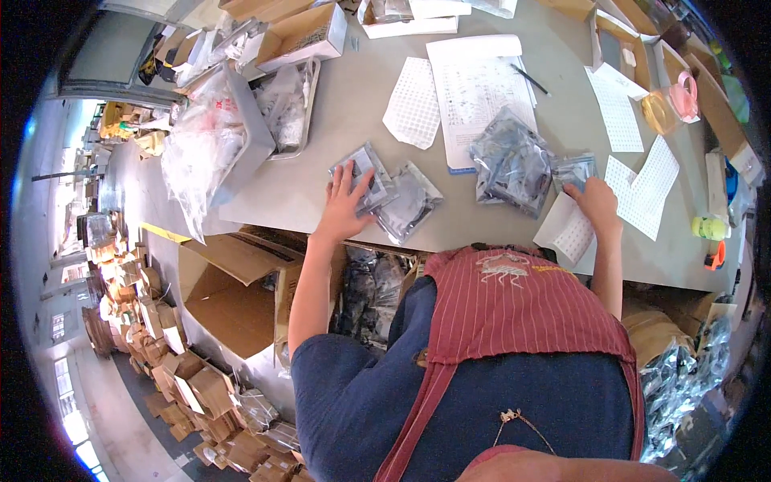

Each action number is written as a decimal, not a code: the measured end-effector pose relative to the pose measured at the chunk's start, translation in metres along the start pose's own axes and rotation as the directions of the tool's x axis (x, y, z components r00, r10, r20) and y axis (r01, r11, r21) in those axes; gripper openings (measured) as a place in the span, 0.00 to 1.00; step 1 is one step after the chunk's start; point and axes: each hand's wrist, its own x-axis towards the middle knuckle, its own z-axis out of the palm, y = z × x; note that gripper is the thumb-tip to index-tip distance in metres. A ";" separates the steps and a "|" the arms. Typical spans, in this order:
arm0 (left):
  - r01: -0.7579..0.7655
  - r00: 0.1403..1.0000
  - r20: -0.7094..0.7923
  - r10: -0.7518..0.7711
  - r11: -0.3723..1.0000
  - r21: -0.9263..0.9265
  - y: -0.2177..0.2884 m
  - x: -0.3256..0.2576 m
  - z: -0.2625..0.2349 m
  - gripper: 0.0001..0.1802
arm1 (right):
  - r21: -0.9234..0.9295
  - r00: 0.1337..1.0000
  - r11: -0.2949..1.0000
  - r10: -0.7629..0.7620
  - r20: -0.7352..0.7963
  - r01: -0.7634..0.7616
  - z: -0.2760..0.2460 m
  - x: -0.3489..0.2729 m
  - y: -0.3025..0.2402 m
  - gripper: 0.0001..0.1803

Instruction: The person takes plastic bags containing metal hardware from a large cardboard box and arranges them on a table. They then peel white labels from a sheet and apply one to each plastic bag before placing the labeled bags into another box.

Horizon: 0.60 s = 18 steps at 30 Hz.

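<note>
My left hand (348,199) lies with its fingers spread on a flat silver-grey packet (373,175), which looks like an antistatic bag. A second silver packet (408,202) lies just to its right, partly under the first. My right hand (598,205) pinches the lower edge of a small silver bag (573,167), with the thumb on top and the other fingers hidden beneath. Between my hands is a pile of similar silver bags (511,163), resting partly on a printed sheet. A white label sheet (564,227) lies under my right wrist.
Printed papers on a clipboard (474,96) bear a dark pen (531,79). Label sheets (414,103) lie around them. A grey bin (250,128) of clear plastic bags stands left, tape rolls (683,96) right. An open carton (229,297) sits below the table's front edge.
</note>
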 end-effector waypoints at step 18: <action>0.387 0.832 -0.502 -0.238 0.896 0.218 -0.054 0.011 -0.066 0.21 | 0.043 0.992 0.999 -0.008 -0.129 0.014 0.006 -0.006 0.003 0.32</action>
